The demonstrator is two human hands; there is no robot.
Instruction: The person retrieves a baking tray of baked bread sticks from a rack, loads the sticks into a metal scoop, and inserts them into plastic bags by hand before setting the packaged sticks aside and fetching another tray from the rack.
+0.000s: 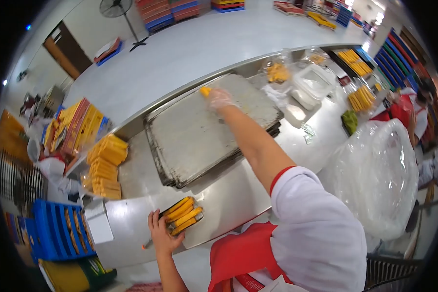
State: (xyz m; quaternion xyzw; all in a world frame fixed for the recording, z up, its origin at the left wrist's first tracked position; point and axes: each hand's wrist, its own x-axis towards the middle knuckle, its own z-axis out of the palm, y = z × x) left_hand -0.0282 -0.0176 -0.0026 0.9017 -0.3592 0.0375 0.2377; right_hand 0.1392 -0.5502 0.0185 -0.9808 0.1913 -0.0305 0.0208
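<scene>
My right hand point(221, 99), in a clear plastic glove, reaches over the far part of a stack of flat metal baking trays point(199, 131). Its fingers pinch a yellow stick-shaped piece point(205, 91) that looks like bread. Closer to me, my bare left hand point(163, 232) grips the left end of a small dark pan point(198, 218). Several yellow-orange sticks point(182, 212) lie side by side in that pan. Beside my left wrist is a thin tool with an orange tip point(144, 246), partly hidden.
Stacked yellow sticks point(105, 168) stand at the table's left. Bagged sticks point(361, 99), a clear plastic tub point(312, 80) and a large clear plastic bag point(374, 175) are on the right. A co-worker point(416, 109) is at far right. Blue crates point(58, 228) stand lower left.
</scene>
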